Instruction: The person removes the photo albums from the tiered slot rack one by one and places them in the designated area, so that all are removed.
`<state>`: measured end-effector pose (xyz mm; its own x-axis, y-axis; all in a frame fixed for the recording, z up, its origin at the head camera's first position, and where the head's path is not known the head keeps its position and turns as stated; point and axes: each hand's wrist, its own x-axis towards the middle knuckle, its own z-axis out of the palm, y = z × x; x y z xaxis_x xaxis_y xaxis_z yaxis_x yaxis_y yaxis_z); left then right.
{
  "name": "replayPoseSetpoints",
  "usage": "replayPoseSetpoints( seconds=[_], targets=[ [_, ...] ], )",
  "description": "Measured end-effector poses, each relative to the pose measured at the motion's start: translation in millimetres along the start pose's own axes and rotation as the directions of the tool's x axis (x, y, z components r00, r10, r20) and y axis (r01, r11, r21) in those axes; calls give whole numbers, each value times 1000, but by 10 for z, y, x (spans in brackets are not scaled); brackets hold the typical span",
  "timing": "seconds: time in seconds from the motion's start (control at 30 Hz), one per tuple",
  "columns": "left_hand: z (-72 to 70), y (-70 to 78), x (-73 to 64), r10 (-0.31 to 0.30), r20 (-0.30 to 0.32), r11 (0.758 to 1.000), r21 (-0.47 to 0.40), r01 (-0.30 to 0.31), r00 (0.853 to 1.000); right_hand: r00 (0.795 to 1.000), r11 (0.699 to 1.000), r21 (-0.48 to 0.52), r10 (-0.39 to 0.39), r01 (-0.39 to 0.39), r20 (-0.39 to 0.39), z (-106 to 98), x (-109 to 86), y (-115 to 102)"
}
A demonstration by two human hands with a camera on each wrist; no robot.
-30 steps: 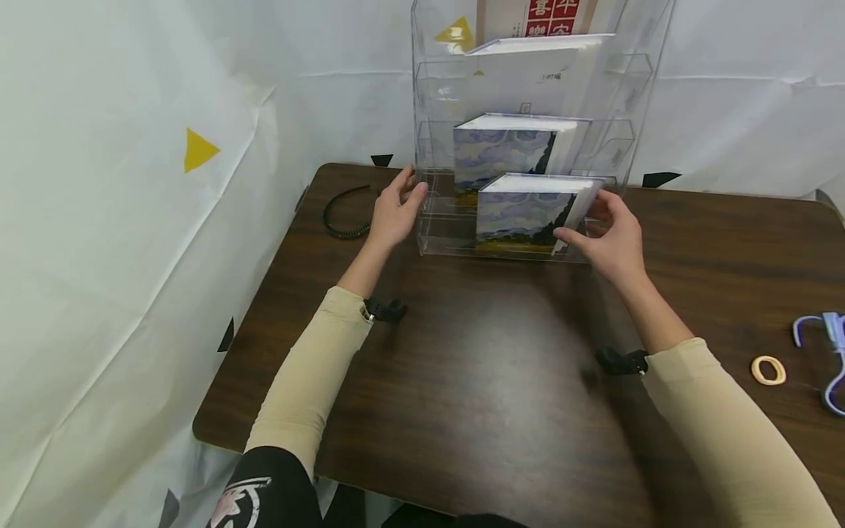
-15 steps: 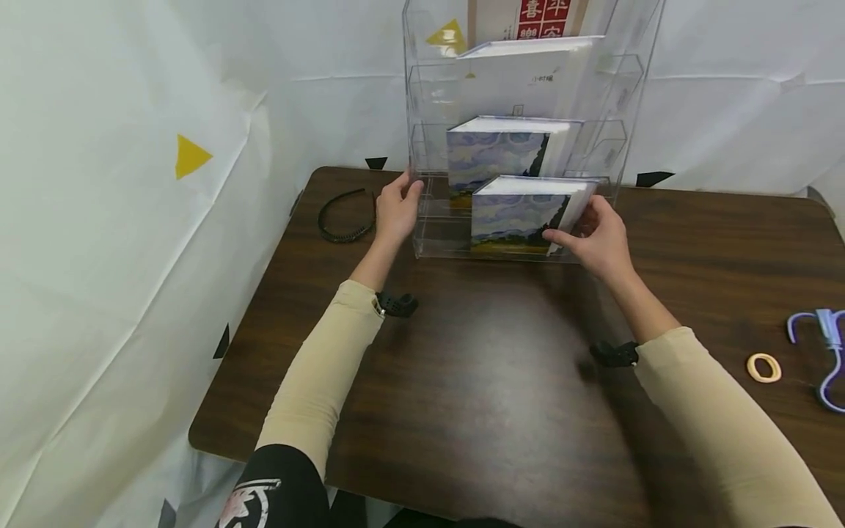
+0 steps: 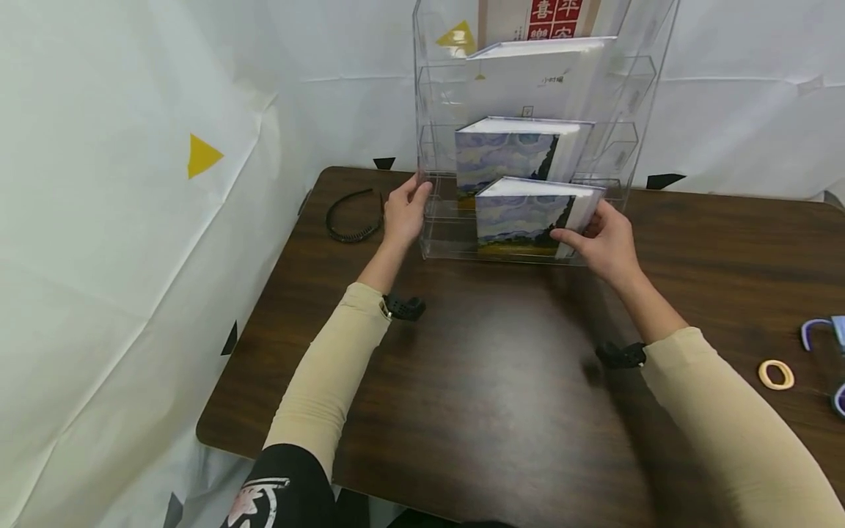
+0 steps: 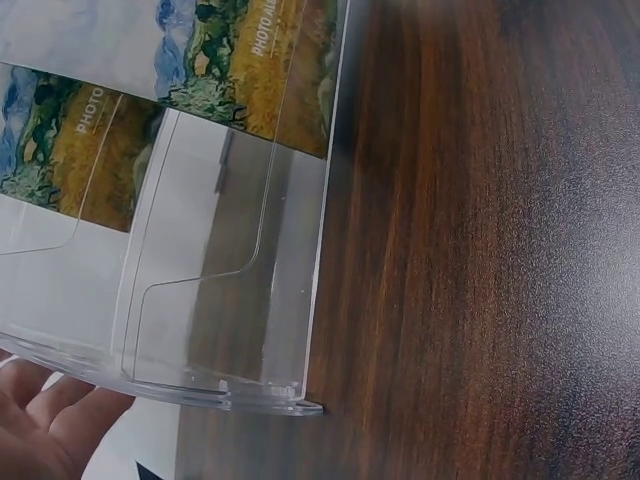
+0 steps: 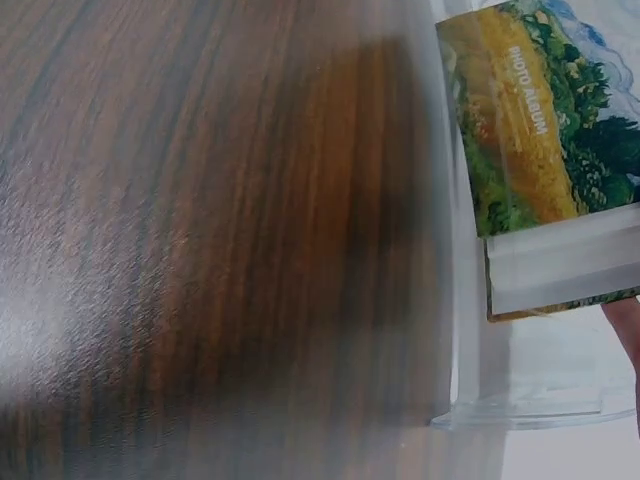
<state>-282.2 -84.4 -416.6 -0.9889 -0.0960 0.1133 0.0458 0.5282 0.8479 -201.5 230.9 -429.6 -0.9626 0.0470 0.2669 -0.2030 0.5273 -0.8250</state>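
Note:
A tiered clear acrylic rack (image 3: 449, 246) stands at the table's back. In its lowest tier sits a photo album (image 3: 518, 220) with a painted landscape cover. My right hand (image 3: 606, 242) grips this album's right side, thumb in front and fingers behind. In the right wrist view only a bit of finger shows beside the album (image 5: 525, 120). At the rack's left side my left hand (image 3: 404, 213) holds the edge of the side panel. Its fingers (image 4: 75, 415) lie against the outside in the left wrist view; the thumb is out of frame there.
A similar album (image 3: 502, 154) stands one tier up, with a white book (image 3: 528, 84) and a beige book with red squares (image 3: 505, 18) above. A black headband (image 3: 353, 236) lies left. A wooden ring (image 3: 776, 375) and a lilac plastic object (image 3: 818, 324) lie right.
The head view has shifted slightly. My left thumb and fingers have drawn closer together at the rack's side panel. The right hand keeps its grip on the album, which has barely moved.

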Motion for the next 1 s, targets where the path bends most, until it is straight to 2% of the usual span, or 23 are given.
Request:
replayPoseSetpoints(
  seconds=[0.2, 0.37, 0.53, 0.6, 0.67, 0.7, 0.73, 0.8, 0.87, 0.93, 0.97, 1.0],
  targets=[
    [-1, 14, 8, -13, 3, 1000, 14, 13, 1000, 998, 998, 4, -60, 60, 7, -39, 20, -92],
    [-8, -18, -9, -16, 25, 1000, 16, 16, 1000, 996, 996, 26, -89, 89, 20, -136, 8, -253],
    [-42, -51, -31, 5, 18, 1000, -13, -5, 1000, 988, 981, 117, -151, 153, -27, -347, -19, -430],
    [-53, -63, -32, 14, 21, 1000, -27, -14, 1000, 982, 963, 193, -178, 188, -68, -464, -51, -460],
    [-60, -74, -29, 20, 33, 999, -37, -19, 999, 974, 920, 324, -190, 220, -120, -590, -89, -462],
    [-61, -79, -24, 22, 39, 999, -46, -20, 999, 971, 888, 397, -183, 230, -153, -652, -109, -459],
    [-60, -85, -18, 25, 44, 998, -55, -22, 999, 970, 842, 488, -159, 231, -184, -716, -128, -456],
    [-58, -98, -4, 27, 53, 997, -68, -23, 998, 966, 708, 666, -89, 233, -243, -846, -160, -438],
    [-54, -107, 8, 25, 56, 997, -75, -21, 998, 952, 610, 755, 2, 241, -306, -961, -189, -402],
    [-49, -116, 14, 22, 56, 997, -78, -17, 998, 928, 508, 826, 123, 246, -352, -1077, -213, -338],
    [-46, -118, 15, 21, 56, 997, -78, -16, 998, 911, 482, 840, 177, 249, -371, -1132, -223, -290],
    [-43, -117, 15, 19, 56, 997, -80, -14, 998, 892, 469, 846, 226, 253, -392, -1184, -234, -231]
  ],
)
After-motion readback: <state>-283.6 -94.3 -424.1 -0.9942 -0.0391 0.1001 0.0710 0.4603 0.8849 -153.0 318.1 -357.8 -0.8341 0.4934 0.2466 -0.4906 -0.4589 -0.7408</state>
